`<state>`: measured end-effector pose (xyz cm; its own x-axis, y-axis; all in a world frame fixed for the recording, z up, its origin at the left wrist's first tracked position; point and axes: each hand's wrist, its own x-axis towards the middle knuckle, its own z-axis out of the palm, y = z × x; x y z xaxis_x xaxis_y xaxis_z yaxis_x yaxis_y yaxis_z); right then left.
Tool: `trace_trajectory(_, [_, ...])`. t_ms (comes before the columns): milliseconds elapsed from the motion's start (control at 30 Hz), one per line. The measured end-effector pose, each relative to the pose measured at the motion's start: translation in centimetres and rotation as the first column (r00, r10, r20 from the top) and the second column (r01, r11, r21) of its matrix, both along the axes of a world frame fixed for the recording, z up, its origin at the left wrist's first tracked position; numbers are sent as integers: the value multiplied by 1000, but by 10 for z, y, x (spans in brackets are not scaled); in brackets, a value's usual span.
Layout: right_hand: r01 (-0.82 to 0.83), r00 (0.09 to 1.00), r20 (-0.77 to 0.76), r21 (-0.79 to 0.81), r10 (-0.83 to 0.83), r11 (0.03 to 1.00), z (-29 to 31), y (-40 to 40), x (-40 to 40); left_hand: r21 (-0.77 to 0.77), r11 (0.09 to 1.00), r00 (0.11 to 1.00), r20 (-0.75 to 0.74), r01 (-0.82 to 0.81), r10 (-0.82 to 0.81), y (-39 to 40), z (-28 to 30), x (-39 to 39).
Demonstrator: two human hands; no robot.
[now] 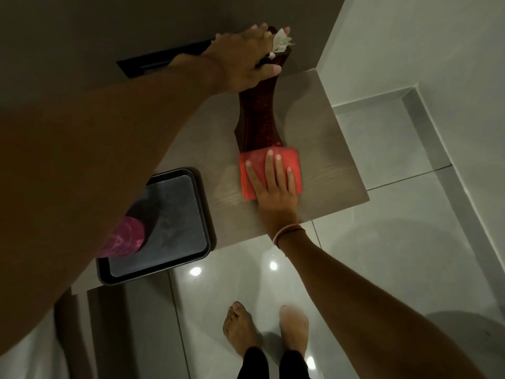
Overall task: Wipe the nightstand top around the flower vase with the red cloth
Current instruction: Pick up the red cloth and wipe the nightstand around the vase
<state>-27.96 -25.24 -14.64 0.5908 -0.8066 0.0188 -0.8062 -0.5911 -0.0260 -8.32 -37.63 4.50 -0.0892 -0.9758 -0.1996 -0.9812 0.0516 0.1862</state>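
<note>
A dim room with glossy pale floor tiles is seen from above, and a light wood-grain nightstand top (322,160) runs across the middle of the frame toward a corner of the walls at upper right. At centre, the right hand (276,184) is laid flat, fingers spread, pressing the red cloth (254,165) onto the wood; nothing is gripped, the cloth is only held down under the palm. At upper centre, the left hand (243,64) is closed around the neck of the flower vase (259,124), just below the white blooms (281,42).

The far edge of the cloth touches, or very nearly touches, the foot of the vase, which lies directly above the right hand in the frame. The vase's long axis runs up the frame from that foot to the left hand. Bare wood is open to the right of the vase and behind it, so the wiping hand is judged the nearer one for passing round the base on that side.

The vase is tall, dark red, speckled and waisted. At lower left a dark tray (191,214) sits on the top, with a pink round object (125,236) on it, partly hidden by the left forearm.
</note>
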Motion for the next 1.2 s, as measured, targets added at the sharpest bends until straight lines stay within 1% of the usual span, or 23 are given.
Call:
trace_trajectory(67, [4, 1000, -11, -59, -5, 998, -5, 9, -6, 10, 1000, 1000, -20, -22, 22, -1, 0, 0])
trace_trajectory(133, [3, 1000, -21, -32, -4, 999, -3, 8, -3, 11, 999, 999, -15, -31, 31, -2, 0, 1])
trace_trajectory(200, [-21, 999, -41, 59, 24, 998, 1, 2, 0, -8, 1000, 1000, -17, -15, 15, -2, 1, 0])
trace_trajectory(300, [-56, 994, -80, 263, 79, 963, 14, -10, -2, -35, 999, 1000, -5, -21, 21, 0, 0, -2])
trace_trajectory(333, [-71, 992, -78, 283, 96, 956, 20, -12, -3, -36, 999, 1000, -3, -23, 23, 0, 0, -1])
trace_trajectory(433, [-113, 994, 28, 346, 110, 932, 43, -2, -11, -35, 999, 1000, 1, -16, 16, 2, 0, -4])
trace_trajectory(467, [-90, 994, 91, 368, 60, 926, 51, 2, -15, -32, 999, 1000, 11, -11, 11, 4, -1, -4])
trace_trajectory(500, [-43, 983, 180, 352, -23, 935, 57, 8, -20, -27, 1000, 1000, 21, -8, 9, 6, -1, -5])
trace_trajectory(533, [35, 949, 289, 302, -127, 953, 62, 12, -25, -26, 1000, 1000, 26, -5, 5, 7, -1, -6])
trace_trajectory(567, [143, 863, 427, 304, -269, 942, 67, 14, -30, -29, 1000, 1000, 27, 0, 1, 9, 0, -7])
trace_trajectory(600, [226, 695, 555, 434, -456, 872, 73, 10, -31, -37, 999, 1000, 30, 7, -6, 11, 0, -8])
trace_trajectory(633, [221, 444, 628, 614, -639, 758, 80, 2, -29, -46, 999, 999, 39, 17, -15, 13, 0, -8])
trace_trajectory(667, [153, 164, 650, 727, -742, 670, 87, -12, -25, -51, 998, 999, 41, 26, -24, 15, 0, -10])
trace_trajectory(700, [77, -78, 644, 765, -761, 639, 94, -29, -20, -57, 998, 999, 40, 33, -30, 16, -1, -10])
trace_trajectory(733, [17, -249, 623, 768, -742, 640, 98, -50, -15, -62, 997, 999, 40, 36, -33, 18, -1, -11])
trace_trajectory(767, [-21, -326, 597, 770, -733, 637, 101, -69, -10, -68, 997, 999, 42, 37, -34, 19, -1, -12])
trace_trajectory(800, [-35, -317, 578, 786, -752, 618, 104, -86, -3, -73, 997, 998, 46, 37, -34, 19, -2, -13])
trace_trajectory(867, [-42, -172, 554, 822, -815, 568, 101, -102, 13, -80, 996, 998, 48, 33, -29, 19, -3, -13])
trace_trajectory(900, [-79, -102, 534, 836, -839, 542, 99, -104, 22, -82, 996, 999, 46, 31, -28, 18, -4, -13])
trace_trajectory(967, [-85, 63, 544, 839, -837, 538, 95, -95, 38, -80, 996, 999, 44, 32, -29, 16, -4, -12])
trace_trajectory(1033, [49, 221, 588, 790, -778, 611, 85, -78, 46, -71, 997, 999, 50, 26, -22, 15, -5, -12])
trace_trajectory(1133, [206, 402, 683, 582, -610, 787, 66, -43, 49, -71, 997, 997, 64, 37, -32, 15, -5, -13])
trace_trajectory(1200, [231, 539, 642, 509, -545, 829, 54, -21, 53, -73, 997, 998, 57, 41, -37, 15, -5, -14])
